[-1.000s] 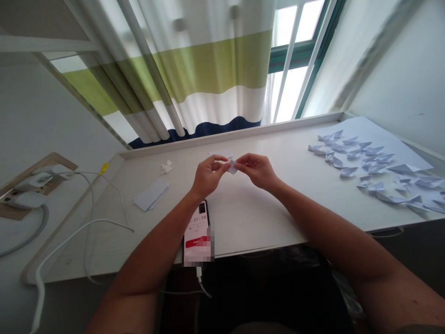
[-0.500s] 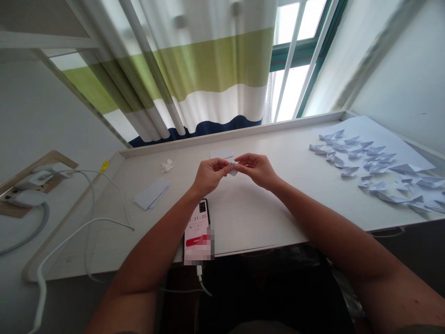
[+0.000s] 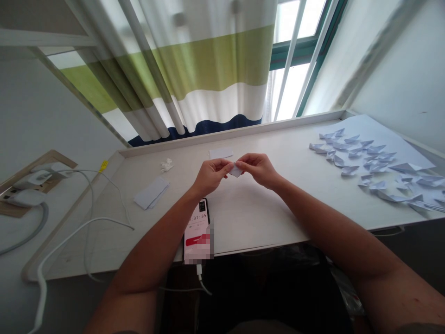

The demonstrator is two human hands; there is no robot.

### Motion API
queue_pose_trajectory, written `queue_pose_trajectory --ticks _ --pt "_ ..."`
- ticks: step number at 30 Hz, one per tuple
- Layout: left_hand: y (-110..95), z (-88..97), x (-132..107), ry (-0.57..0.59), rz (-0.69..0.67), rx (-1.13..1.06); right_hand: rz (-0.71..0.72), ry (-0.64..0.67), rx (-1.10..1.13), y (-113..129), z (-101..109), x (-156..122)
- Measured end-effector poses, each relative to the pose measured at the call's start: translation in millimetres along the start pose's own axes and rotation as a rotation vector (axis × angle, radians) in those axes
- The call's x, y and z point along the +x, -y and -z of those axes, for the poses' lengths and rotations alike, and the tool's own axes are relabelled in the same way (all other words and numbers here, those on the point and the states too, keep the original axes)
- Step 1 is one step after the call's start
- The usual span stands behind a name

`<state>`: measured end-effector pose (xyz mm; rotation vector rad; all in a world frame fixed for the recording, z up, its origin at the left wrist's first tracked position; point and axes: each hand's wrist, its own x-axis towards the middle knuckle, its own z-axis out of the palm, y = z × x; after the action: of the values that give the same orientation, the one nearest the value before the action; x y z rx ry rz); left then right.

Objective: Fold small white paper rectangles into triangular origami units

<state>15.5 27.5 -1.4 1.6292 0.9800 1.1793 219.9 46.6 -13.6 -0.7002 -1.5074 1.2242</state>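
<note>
Between my two hands is a small piece of folded white paper (image 3: 236, 170), held above the middle of the desk (image 3: 250, 218). My left hand (image 3: 213, 174) pinches its left side between thumb and fingers. On the other side my right hand (image 3: 256, 168) grips it with thumb and forefinger. Parts of the paper are covered by my fingertips, so its exact folds cannot be made out. Just behind the hands lies a white paper strip (image 3: 221, 152).
Many folded paper boats (image 3: 349, 170) crowd the desk's right side, some on a white sheet (image 3: 378, 134). To the left are stacked paper slips (image 3: 152, 193) and a crumpled scrap (image 3: 167, 165). A phone (image 3: 196, 232) charges beside my left forearm. White cables (image 3: 90, 220) trail from a socket panel.
The folded paper has turned between my fingers, and more of its white face now shows. My fingers have shifted their hold slightly; both hands stay in nearly the same place.
</note>
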Motion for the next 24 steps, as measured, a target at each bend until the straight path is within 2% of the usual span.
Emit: queue_pose_trajectory --ticks 6,13,19,24 --pt "1.2 -1.4 -1.0 -0.018 0.021 0.026 -0.012 0.041 -0.009 2.8 0.8 -0.7" --pt "-3.5 -3.3 -3.6 -0.064 0.026 0.030 -0.029 0.026 -0.008 -1.9 0.0 -0.8" --pt "-2.2 -3.5 -3.4 -0.142 0.025 -0.046 0.048 0.014 -0.072 -0.4 -3.5 -4.3" --pt "-0.5 -2.5 -1.6 -0.127 0.044 -0.063 0.044 0.027 -0.091 -2.7 -4.3 -5.2"
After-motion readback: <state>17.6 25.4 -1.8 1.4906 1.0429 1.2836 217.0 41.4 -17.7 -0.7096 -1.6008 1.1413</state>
